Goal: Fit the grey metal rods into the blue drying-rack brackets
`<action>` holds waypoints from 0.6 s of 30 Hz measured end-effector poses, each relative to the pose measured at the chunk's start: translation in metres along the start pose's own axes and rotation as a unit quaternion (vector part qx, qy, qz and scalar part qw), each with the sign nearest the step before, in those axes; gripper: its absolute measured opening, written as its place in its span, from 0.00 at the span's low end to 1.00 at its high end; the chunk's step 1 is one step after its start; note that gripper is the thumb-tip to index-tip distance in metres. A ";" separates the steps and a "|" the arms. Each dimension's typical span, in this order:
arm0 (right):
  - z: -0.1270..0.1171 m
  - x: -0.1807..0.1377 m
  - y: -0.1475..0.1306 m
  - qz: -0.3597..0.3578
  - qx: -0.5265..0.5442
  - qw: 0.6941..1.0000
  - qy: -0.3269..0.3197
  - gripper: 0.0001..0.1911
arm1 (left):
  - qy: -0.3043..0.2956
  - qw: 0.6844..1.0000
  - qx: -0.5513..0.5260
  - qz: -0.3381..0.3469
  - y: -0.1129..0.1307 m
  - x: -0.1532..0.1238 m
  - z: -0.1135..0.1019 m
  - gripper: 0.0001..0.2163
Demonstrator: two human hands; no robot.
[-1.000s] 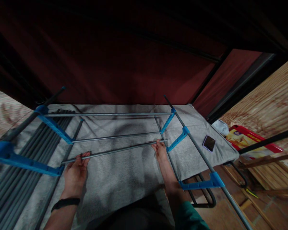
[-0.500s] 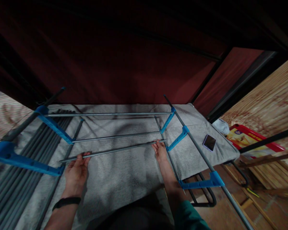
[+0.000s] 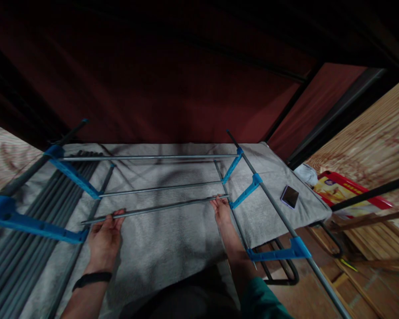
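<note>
A thin grey metal tube (image 3: 168,207) is held level between my two hands, slanting slightly up to the right. My left hand (image 3: 104,235), with a black band on its wrist, grips it near its left end, beside a blue plastic bracket (image 3: 36,226). My right hand (image 3: 222,209) pinches the tube close to its right end, near another blue bracket (image 3: 246,194). Around them stands a rack frame of grey tubes and blue brackets. Two crossbars span it: an upper crossbar (image 3: 153,157) and a lower crossbar (image 3: 162,188).
Several loose grey tubes (image 3: 36,221) lie in a bundle on the left. A grey cloth (image 3: 166,248) covers the surface beneath. A phone (image 3: 289,196) lies at the right. A red and yellow box (image 3: 349,190) and wooden pieces (image 3: 369,239) are beyond the right edge.
Both hands keep their hold on the tube, almost still. The view has shifted very slightly, and the left side of the frame appears a little farther left.
</note>
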State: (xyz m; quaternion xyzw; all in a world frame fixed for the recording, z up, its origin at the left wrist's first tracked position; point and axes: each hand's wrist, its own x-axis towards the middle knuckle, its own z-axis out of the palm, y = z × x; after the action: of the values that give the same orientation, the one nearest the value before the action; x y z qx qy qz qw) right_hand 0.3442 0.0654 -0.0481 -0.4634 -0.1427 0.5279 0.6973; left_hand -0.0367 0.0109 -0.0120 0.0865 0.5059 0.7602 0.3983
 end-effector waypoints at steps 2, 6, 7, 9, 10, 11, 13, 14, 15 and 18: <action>-0.003 0.000 0.001 -0.003 0.011 1.000 -0.015 0.14 | -0.004 1.000 -0.002 -0.001 0.001 -0.002 0.001 0.10; -0.006 -0.003 0.001 -0.005 0.033 0.998 -0.043 0.12 | 0.005 1.000 -0.004 -0.019 0.003 -0.005 0.002 0.10; -0.006 -0.004 0.001 -0.003 0.036 0.998 -0.047 0.12 | 0.005 1.000 -0.005 -0.023 0.004 -0.005 0.003 0.10; -0.006 -0.005 -0.001 -0.001 0.038 0.998 -0.052 0.10 | 0.002 1.000 -0.006 -0.027 0.005 -0.006 0.003 0.09; -0.005 -0.006 -0.001 -0.001 0.039 0.998 -0.054 0.09 | 0.000 1.000 -0.005 -0.030 0.005 -0.006 0.003 0.09; -0.004 -0.006 -0.002 -0.002 0.039 0.998 -0.055 0.08 | 0.001 0.999 -0.004 -0.035 0.006 -0.006 0.003 0.09; -0.003 -0.007 -0.002 -0.003 0.039 0.998 -0.052 0.06 | 0.005 0.999 -0.005 -0.046 0.007 -0.006 0.004 0.11; -0.003 -0.007 -0.003 -0.003 0.039 0.998 -0.049 0.06 | 0.008 0.999 -0.008 -0.050 0.007 -0.006 0.004 0.11; -0.003 -0.007 -0.003 -0.002 0.039 0.998 -0.046 0.06 | 0.010 0.999 -0.011 -0.053 0.008 -0.005 0.004 0.12; -0.004 -0.006 -0.002 0.001 0.046 0.998 -0.047 0.07 | 0.005 0.998 -0.017 -0.058 0.011 -0.004 0.004 0.11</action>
State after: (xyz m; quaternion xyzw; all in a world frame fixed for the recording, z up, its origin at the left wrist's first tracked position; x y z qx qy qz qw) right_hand 0.3463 0.0586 -0.0467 -0.4060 -0.1505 0.5556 0.7098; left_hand -0.0374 0.0090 0.0000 0.0467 0.4992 0.7446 0.4406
